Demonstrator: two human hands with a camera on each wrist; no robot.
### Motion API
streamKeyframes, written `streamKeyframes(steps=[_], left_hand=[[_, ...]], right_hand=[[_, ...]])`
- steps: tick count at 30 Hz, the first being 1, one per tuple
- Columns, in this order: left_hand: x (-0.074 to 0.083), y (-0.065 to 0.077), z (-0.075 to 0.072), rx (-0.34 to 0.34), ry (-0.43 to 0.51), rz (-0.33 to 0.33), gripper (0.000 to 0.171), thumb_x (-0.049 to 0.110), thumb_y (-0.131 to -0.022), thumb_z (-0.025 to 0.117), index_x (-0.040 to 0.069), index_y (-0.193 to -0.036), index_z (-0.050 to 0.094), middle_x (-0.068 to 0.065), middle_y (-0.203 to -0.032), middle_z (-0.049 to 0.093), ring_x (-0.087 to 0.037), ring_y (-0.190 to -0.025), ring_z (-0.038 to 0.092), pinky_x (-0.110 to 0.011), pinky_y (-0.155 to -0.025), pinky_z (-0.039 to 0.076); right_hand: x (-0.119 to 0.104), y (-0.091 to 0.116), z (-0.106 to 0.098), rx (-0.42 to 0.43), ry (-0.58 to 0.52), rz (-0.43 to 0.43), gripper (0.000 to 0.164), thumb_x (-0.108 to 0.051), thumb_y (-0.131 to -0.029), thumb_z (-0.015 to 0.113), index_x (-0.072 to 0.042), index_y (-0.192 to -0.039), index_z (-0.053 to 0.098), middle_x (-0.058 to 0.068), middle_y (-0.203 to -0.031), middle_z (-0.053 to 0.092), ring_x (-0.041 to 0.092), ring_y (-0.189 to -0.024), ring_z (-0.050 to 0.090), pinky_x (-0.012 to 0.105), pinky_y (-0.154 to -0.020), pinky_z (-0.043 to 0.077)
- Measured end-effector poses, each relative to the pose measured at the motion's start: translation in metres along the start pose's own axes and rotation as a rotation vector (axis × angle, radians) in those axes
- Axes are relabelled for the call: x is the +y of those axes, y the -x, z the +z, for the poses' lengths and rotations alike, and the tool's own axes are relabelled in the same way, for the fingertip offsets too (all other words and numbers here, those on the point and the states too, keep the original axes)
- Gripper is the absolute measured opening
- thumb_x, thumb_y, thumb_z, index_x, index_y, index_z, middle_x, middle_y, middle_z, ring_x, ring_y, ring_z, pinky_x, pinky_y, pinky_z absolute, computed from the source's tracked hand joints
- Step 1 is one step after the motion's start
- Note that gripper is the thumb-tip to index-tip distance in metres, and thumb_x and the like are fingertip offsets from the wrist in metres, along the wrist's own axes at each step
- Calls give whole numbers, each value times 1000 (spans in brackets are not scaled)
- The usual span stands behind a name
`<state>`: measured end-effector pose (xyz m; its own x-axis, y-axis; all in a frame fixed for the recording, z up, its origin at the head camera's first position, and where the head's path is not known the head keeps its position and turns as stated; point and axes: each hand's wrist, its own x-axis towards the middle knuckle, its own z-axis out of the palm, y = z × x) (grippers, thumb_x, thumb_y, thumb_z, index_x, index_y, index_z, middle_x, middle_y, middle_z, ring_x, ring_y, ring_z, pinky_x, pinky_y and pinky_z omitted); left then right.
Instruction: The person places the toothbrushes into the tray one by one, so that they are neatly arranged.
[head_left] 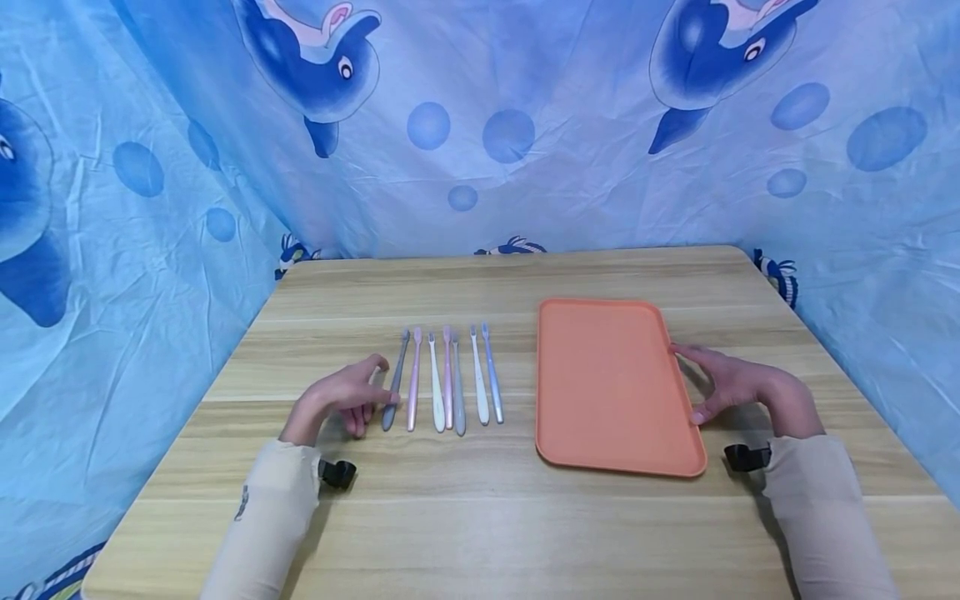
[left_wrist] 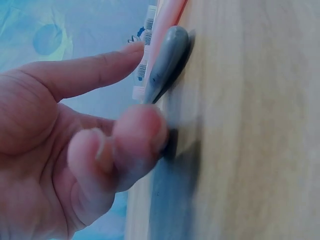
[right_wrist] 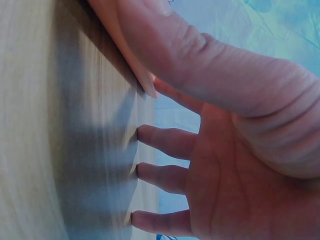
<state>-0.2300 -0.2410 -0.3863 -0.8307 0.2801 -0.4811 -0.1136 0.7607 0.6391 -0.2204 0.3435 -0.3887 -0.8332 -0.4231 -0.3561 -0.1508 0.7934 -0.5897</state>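
Sleeves: two pale cream fabric cuffs, left [head_left: 270, 500] and right [head_left: 832, 517], come in from the near edge over a pale wood-grain tabletop [head_left: 450, 525].
Wrists: a small black device sits at each cuff, left [head_left: 341, 475] and right [head_left: 746, 457].
Left grip: the left hand [head_left: 341, 393] has thumb and index finger parted wide around a dark grey slim toothbrush [head_left: 400, 367]; I cannot tell whether either touches it.
Right grip: the right hand [head_left: 741, 385] spreads thumb and index finger wide along the right rim of an orange rectangular tray with rounded corners [head_left: 607, 383].
Wrist views: the left one shows the grey brush's rounded handle end lying between thumb and index tip; the right one shows three more fingertips down on the tabletop, which the head view hides.
Grey brush: its long axis runs near to far, head away from the person and leaning slightly right.
Row: to its right lie pink [head_left: 414, 383], white [head_left: 437, 387], second pink [head_left: 447, 379], lighter grey [head_left: 458, 387], second white [head_left: 480, 383] and blue [head_left: 492, 379] toothbrushes, heads also at the far end.
Tray: lies left of the right hand, its long sides running away from the person.
Backdrop: a blue curtain [head_left: 600, 200] printed with dolphins.
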Motion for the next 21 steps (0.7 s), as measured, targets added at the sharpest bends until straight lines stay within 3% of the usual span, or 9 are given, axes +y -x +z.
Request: streamKeyframes(steps=[7,21], left_hand=[[-4,2,3,-66,66,30,95,32,-94,70,16,-162,6,-7,-57,61,-14,-40,59,-30,-39,55],[-5,1,9,-65,73,71,93,16,-96,66,14,-163,0,-9,-55,61,-12,-38,58,-30,-37,54]], right_hand=[[0,0,1,3,-1,7,124,-37,-67,92,-3,-159,16,37,-159,13,61,-142,16,82,-109,24],[0,0,2,6,3,8,124,-39,-68,92,-2,-159,16,37,-159,14,61,-142,17,82,-109,24]])
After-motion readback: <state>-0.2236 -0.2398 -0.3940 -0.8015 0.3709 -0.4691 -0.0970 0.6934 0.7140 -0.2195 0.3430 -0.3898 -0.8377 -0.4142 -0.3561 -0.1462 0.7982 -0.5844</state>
